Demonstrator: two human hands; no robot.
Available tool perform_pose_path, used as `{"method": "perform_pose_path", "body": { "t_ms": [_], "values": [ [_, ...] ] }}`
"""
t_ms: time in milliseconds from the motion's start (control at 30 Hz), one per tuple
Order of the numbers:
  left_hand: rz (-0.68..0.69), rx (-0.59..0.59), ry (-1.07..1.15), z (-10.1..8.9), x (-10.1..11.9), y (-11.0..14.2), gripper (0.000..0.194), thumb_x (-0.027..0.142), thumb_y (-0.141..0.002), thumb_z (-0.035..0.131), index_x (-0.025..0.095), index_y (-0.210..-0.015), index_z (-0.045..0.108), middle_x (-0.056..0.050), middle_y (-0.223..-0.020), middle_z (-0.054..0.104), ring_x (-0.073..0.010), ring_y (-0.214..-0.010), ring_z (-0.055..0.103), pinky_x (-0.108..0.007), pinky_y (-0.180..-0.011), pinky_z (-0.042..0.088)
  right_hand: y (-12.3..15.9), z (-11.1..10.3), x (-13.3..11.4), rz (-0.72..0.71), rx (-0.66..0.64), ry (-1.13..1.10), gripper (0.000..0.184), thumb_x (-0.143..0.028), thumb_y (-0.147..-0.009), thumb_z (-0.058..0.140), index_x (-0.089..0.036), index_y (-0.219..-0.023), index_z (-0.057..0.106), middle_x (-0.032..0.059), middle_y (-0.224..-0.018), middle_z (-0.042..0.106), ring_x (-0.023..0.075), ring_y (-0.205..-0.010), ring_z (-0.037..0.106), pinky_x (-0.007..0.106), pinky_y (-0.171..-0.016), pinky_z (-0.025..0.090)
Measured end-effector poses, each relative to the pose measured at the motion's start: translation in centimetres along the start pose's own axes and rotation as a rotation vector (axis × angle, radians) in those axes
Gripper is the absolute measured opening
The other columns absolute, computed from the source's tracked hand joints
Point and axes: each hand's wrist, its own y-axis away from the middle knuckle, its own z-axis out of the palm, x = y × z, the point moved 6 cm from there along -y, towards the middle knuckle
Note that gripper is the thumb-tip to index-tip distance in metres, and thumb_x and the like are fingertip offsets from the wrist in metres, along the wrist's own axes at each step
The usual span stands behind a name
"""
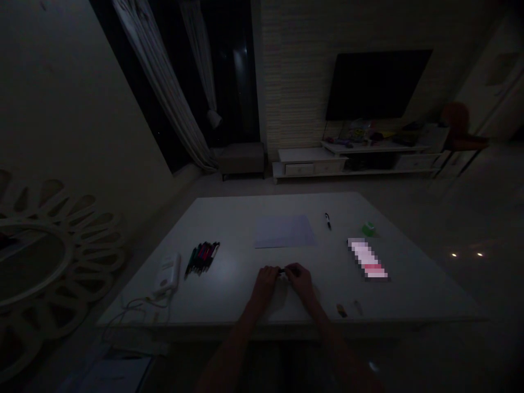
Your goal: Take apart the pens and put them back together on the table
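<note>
Close to the near edge of the white table, my left hand point(267, 281) and my right hand point(301, 279) meet around a dark pen point(282, 271). A short black length of it shows between the two hands; the rest is hidden by my fingers. The fingers of both hands are closed on it. Beyond them lies a sheet of white paper point(284, 231). To the left is a row of several pens point(202, 257) with dark, green and pink parts. A single black-and-white pen point(328, 221) lies right of the paper.
A white box-like device point(168, 274) with cables point(139, 305) is at the table's left. On the right are a lit phone point(367, 258), a green roll-like object point(368, 228) and a small dark-and-yellow item point(341, 310) near the front edge. The room is dim.
</note>
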Motion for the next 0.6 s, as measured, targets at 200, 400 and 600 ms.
{"method": "perform_pose_path", "body": {
  "t_ms": [200,400,600],
  "values": [
    [0.004,0.010,0.008,-0.13,0.08,0.07,0.020,0.010,-0.088,0.045,0.017,-0.105,0.053,-0.005,-0.092,0.062,-0.0188,-0.082,0.055,-0.034,-0.076,0.044,-0.04,-0.18,-0.02,0.007,0.026,0.004,0.035,-0.050,-0.072,0.061,-0.016,-0.079,0.066,0.0051,-0.066,0.067,0.0172,-0.059,0.060,0.027,-0.056,0.047],
    [0.044,0.046,0.031,0.04,0.15,0.30,0.018,0.011,-0.089,0.044,0.017,-0.104,0.053,-0.006,-0.089,0.062,-0.0187,-0.081,0.056,-0.034,-0.074,0.044,0.03,-0.28,0.12,0.047,0.028,0.053,0.038,-0.054,-0.072,0.060,-0.017,-0.064,0.062,0.0029,-0.056,0.061,0.0160,-0.053,0.056,0.025,-0.052,0.044],
    [0.039,0.026,0.040,-0.20,0.34,0.50,0.018,0.014,-0.091,0.044,0.017,-0.106,0.052,-0.006,-0.091,0.062,-0.0191,-0.082,0.055,-0.035,-0.075,0.044,0.07,-0.10,0.17,0.068,-0.003,0.067,0.041,-0.057,-0.071,0.059,-0.017,-0.067,0.062,0.0043,-0.059,0.063,0.0172,-0.056,0.057,0.026,-0.054,0.044]
  ]
}}
